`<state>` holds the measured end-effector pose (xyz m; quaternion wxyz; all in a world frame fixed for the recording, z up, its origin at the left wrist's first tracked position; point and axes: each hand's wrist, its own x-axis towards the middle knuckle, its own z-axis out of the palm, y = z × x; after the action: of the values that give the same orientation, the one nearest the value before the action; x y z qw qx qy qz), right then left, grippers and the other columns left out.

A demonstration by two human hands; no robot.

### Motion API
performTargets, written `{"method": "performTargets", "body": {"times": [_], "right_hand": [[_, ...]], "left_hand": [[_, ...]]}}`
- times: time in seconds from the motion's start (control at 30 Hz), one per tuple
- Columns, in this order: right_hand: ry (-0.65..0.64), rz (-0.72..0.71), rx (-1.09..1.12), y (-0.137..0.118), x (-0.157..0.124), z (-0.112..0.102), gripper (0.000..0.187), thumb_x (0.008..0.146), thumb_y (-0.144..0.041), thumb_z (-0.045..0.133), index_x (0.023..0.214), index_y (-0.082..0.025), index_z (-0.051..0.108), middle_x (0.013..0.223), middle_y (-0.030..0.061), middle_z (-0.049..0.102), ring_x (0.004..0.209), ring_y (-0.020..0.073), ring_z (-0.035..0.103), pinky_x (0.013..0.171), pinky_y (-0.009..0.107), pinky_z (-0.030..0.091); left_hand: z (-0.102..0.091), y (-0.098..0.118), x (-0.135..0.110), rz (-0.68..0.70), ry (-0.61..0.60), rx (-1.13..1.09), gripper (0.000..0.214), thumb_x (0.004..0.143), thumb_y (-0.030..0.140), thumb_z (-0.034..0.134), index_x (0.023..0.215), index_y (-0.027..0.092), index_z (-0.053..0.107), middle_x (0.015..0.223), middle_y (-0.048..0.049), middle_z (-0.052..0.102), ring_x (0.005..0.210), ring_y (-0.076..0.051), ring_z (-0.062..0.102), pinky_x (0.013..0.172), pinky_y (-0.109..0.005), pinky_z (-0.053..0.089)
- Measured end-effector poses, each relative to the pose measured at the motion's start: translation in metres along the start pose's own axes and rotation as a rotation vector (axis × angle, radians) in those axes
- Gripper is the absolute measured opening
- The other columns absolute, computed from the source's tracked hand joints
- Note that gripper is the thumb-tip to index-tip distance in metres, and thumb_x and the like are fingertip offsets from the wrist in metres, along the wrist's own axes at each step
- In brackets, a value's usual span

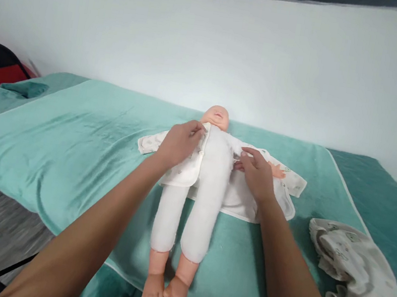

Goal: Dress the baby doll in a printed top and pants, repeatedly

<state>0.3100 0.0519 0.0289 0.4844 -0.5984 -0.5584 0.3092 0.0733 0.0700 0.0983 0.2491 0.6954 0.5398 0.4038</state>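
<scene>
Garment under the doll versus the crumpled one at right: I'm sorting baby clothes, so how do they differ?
The garment under the doll lies spread open, sleeves out; the crumpled garment is bunched in a heap. The garment under the doll bears the doll and the left hand and right hand; the crumpled garment lies untouched. Both are pale, small-printed, on the teal bedding.

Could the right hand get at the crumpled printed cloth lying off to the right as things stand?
Probably yes. The right hand rests on the doll's open garment, and only bare teal towel lies between it and the crumpled cloth; nothing blocks the way.
</scene>
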Motion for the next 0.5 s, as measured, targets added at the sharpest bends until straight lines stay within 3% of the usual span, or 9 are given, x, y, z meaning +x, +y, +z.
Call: {"method": "performTargets", "body": {"times": [0.1,0.2,0.27,0.37,0.5], "right_hand": [[0.258,-0.054,-0.096,0.006,0.007,-0.022,0.029,0.089,-0.042,0.056,0.104,-0.022,0.069,0.089,0.0051,0.074,0.087,0.0220,0.069,0.091,0.040,0.052],[0.476,-0.043,-0.245,0.016,0.014,-0.046,0.028,0.084,-0.034,0.055,0.106,-0.020,0.067,0.111,0.0106,0.072,0.108,0.0257,0.065,0.100,0.044,0.047],[0.494,0.062,-0.280,0.024,0.018,-0.055,0.030,0.082,-0.035,0.057,0.107,-0.020,0.065,0.119,0.0133,0.068,0.115,0.0279,0.061,0.103,0.047,0.045],[0.455,0.203,-0.155,0.029,0.022,-0.057,0.029,0.079,-0.039,0.061,0.102,-0.020,0.062,0.112,0.0121,0.069,0.106,0.0269,0.064,0.095,0.044,0.050],[0.521,0.113,0.203,0.026,0.026,-0.056,0.026,0.077,-0.038,0.064,0.096,-0.021,0.059,0.104,0.0075,0.069,0.101,0.0225,0.067,0.088,0.039,0.055]], "left_hand": [[0.013,-0.005,0.006,0.079,-0.097,0.143,0.025,0.095,0.028,0.049,0.109,0.024,0.069,0.103,-0.0042,0.075,0.096,-0.024,0.066,0.089,-0.036,0.047],[0.020,0.003,0.015,0.107,-0.162,0.152,0.029,0.097,0.028,0.047,0.117,0.024,0.068,0.111,-0.0043,0.075,0.103,-0.025,0.066,0.091,-0.035,0.047],[0.024,0.010,0.025,0.115,-0.209,0.162,0.030,0.097,0.028,0.048,0.120,0.024,0.067,0.116,-0.0046,0.074,0.107,-0.025,0.066,0.092,-0.035,0.047],[0.036,0.023,0.038,0.154,-0.270,0.250,0.031,0.098,0.027,0.049,0.124,0.021,0.065,0.126,-0.0083,0.070,0.117,-0.028,0.063,0.095,-0.037,0.047],[0.069,0.044,0.045,0.296,-0.450,0.534,0.032,0.097,0.025,0.053,0.126,0.016,0.060,0.130,-0.0151,0.065,0.118,-0.032,0.061,0.093,-0.041,0.047]]}}
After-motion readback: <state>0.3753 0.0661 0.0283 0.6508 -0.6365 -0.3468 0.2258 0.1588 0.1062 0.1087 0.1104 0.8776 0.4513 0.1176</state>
